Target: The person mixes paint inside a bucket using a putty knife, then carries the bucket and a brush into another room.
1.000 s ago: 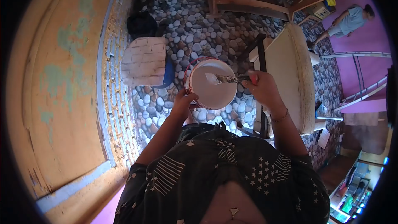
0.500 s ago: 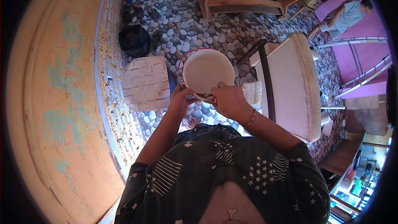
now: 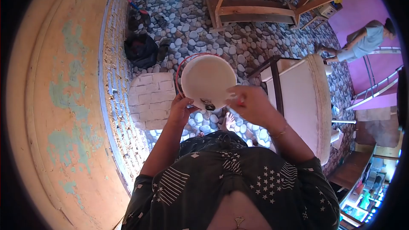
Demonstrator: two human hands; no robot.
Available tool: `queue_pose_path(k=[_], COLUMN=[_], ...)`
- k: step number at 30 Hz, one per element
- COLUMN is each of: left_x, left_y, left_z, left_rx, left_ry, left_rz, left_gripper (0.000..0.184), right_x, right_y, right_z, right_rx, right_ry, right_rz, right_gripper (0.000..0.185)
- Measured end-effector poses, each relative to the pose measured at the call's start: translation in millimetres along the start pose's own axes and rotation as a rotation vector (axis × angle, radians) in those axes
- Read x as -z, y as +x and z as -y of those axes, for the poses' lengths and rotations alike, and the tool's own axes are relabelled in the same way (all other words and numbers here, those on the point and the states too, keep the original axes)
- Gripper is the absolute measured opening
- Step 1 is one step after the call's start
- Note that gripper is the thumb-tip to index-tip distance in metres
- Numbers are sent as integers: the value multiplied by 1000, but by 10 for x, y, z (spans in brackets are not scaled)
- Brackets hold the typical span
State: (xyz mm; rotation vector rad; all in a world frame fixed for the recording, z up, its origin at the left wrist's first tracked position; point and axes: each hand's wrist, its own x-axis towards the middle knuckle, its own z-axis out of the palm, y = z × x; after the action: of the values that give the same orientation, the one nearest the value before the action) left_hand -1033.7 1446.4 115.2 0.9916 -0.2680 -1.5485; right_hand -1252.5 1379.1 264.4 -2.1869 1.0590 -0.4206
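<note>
A white bucket (image 3: 208, 76) with a pale inside and a thin red handle (image 3: 179, 69) is in front of my body. My left hand (image 3: 182, 107) grips its near left rim, thumb on top and fingers below. A small dark object (image 3: 208, 104) is at the near rim, between my hands; its kind is unclear. My right hand (image 3: 249, 104) is just right of the bucket, smeared by motion, its fingers seemingly bent. A small red spot shows at those fingers, and I cannot make out what it is.
A brick-patterned pale panel (image 3: 151, 100) lies left of the bucket. Behind it sits a black bag (image 3: 141, 50). A large pale padded piece (image 3: 300, 98) with a dark frame stands at right. Wooden frames (image 3: 257, 8) are farther back. Another person (image 3: 364, 40) is at far right near a ladder (image 3: 377, 87).
My right hand has come off the bucket's near rim and moved right, uncovering the dark object there. The bucket shifted slightly left. The other person moved farther right.
</note>
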Motion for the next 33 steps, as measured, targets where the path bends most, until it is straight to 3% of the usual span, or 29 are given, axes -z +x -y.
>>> queue_pose_path(k=[2, 6, 9, 12, 22, 27, 33], left_x=[-8, 51, -12, 33, 201, 410, 355], left_y=[49, 196, 248, 300, 558, 904, 1427], left_z=[-69, -153, -273, -344, -699, -987, -1564], left_rx=[-4, -28, -85, -103, -282, -291, -258], left_ry=[21, -57, -18, -29, -181, -182, -162], left_rz=[-39, -178, -307, -394, -596, -585, -530], left_gripper=[40, 35, 33, 38, 33, 34, 34], right_x=[379, 965, 1268, 1405, 1749, 1513, 1227], right_y=[71, 302, 559, 928, 1991, 2452, 2773], right_z=[106, -156, -648, -1002, -1033, -1308, -1828], right_rx=[-233, -132, -255, -180, -104, -19, -188], right_ry=[149, 214, 502, 528, 557, 65, -65], right_rz=[-76, -412, -467, -549, -395, -438, -219], right_gripper=[24, 17, 19, 18, 13, 14, 17])
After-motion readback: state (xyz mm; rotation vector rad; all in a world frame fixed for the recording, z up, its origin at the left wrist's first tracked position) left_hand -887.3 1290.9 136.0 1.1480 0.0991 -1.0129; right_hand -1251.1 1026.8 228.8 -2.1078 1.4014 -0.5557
